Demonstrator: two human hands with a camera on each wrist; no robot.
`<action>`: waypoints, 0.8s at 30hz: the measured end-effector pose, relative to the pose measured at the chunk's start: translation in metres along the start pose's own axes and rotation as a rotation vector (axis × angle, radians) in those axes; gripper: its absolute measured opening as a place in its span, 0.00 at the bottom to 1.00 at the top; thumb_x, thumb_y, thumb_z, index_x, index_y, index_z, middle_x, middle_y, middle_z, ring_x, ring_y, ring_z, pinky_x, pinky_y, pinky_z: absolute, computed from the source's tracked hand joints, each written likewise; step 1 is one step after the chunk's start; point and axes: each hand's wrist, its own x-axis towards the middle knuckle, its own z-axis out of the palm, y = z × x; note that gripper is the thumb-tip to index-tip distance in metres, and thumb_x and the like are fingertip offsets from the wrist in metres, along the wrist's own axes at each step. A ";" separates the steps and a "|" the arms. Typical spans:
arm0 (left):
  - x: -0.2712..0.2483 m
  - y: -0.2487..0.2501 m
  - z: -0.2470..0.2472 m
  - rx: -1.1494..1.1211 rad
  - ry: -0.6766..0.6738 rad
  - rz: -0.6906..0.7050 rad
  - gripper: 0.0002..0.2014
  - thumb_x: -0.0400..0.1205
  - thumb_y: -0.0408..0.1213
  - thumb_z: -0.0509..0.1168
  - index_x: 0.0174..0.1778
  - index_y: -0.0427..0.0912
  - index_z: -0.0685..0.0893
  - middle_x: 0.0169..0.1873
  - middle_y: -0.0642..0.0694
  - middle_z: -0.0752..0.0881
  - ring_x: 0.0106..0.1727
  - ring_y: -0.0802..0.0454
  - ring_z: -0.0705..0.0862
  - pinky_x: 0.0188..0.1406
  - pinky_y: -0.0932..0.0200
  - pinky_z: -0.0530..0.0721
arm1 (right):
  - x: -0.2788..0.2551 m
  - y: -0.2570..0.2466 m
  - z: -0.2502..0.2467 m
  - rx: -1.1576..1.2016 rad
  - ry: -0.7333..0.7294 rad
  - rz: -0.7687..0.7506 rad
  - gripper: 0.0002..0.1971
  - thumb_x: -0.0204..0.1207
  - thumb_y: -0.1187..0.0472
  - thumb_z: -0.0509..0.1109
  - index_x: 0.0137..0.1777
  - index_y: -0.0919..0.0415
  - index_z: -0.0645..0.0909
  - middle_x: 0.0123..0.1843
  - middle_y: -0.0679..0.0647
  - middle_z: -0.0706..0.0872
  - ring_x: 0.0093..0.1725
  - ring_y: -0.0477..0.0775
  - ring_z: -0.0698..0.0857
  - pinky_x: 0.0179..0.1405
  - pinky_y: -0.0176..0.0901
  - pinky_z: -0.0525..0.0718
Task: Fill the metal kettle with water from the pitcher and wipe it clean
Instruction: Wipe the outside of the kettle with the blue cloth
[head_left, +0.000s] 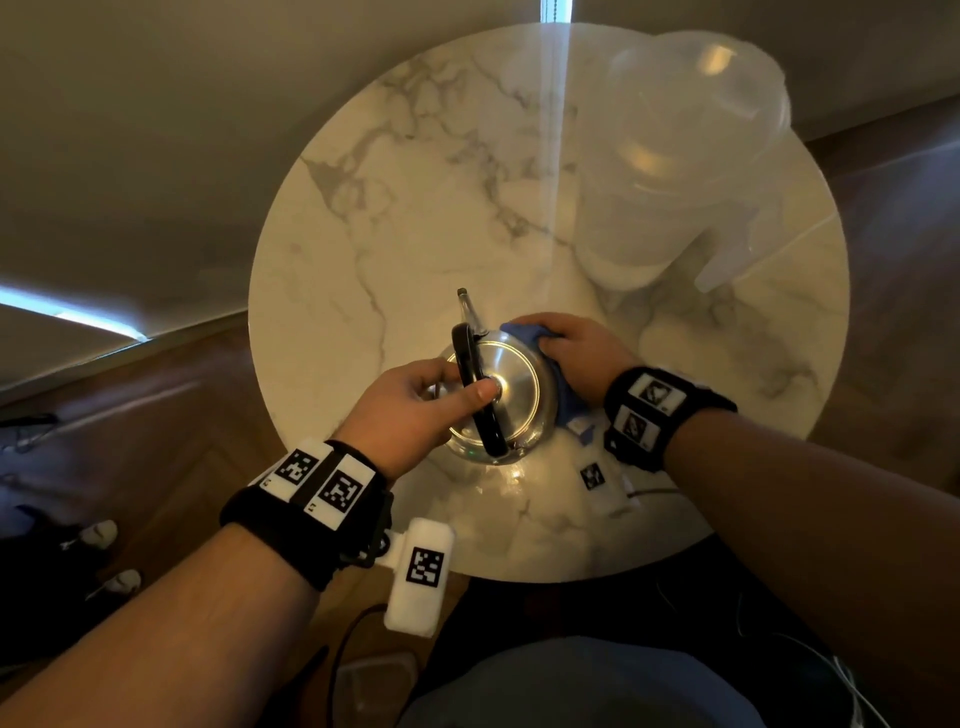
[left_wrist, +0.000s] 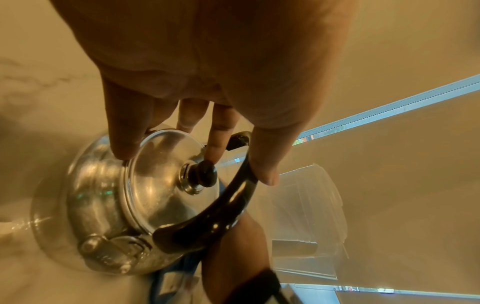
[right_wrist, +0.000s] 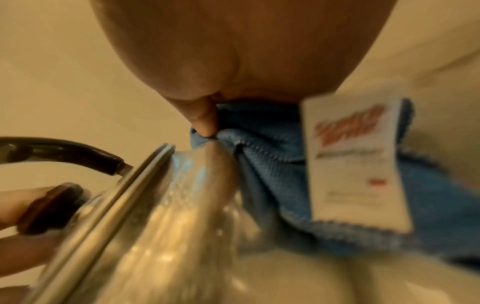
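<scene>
Kettle: the metal kettle (head_left: 511, 395) stands on the round marble counter (head_left: 395, 218), low in the middle of the head view, lid on, spout toward the top of the frame.
Handle: the black handle (head_left: 475, 384) arches over the lid from upper left to lower right.
Left hand: the left hand (head_left: 415, 410) comes in from the lower left; its thumb lies on the handle, while the fingers (left_wrist: 124, 131) reach down to the lid's rim and beside the black knob (left_wrist: 203, 173). It is closed on the handle.
Right hand: the right hand (head_left: 576, 353) is bunched round a blue cloth (head_left: 524, 332) and presses it to the kettle's right flank.
Cloth: blue folds hang down between the kettle wall and the counter; a white label (right_wrist: 353, 164) with red lettering, too blurred to read, hangs from it.
Kettle wall: small bright specks near the cloth in the right wrist view may be water drops, though blur leaves that uncertain.
Pitcher: the clear plastic pitcher (head_left: 675, 171) stands upright at the upper right of the counter, well apart from the kettle.
</scene>
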 end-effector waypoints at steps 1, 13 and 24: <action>0.000 0.002 0.000 0.002 -0.003 -0.004 0.29 0.61 0.67 0.78 0.53 0.54 0.95 0.55 0.46 0.95 0.60 0.44 0.94 0.69 0.32 0.88 | 0.006 -0.006 0.001 -0.040 -0.027 -0.015 0.18 0.82 0.59 0.65 0.60 0.38 0.91 0.56 0.38 0.92 0.57 0.41 0.88 0.61 0.42 0.85; 0.003 -0.002 -0.003 -0.006 -0.013 0.005 0.28 0.62 0.64 0.79 0.50 0.47 0.95 0.54 0.47 0.96 0.59 0.48 0.94 0.66 0.39 0.91 | -0.100 0.075 0.038 -0.147 0.176 -0.252 0.27 0.86 0.66 0.61 0.82 0.45 0.75 0.86 0.44 0.72 0.80 0.42 0.75 0.82 0.43 0.70; 0.007 -0.006 -0.006 -0.003 -0.035 0.014 0.25 0.71 0.58 0.81 0.54 0.41 0.94 0.54 0.43 0.96 0.60 0.45 0.94 0.66 0.38 0.91 | -0.121 0.087 0.074 -0.332 0.318 -0.434 0.21 0.85 0.68 0.63 0.74 0.56 0.84 0.81 0.52 0.74 0.60 0.45 0.83 0.60 0.28 0.78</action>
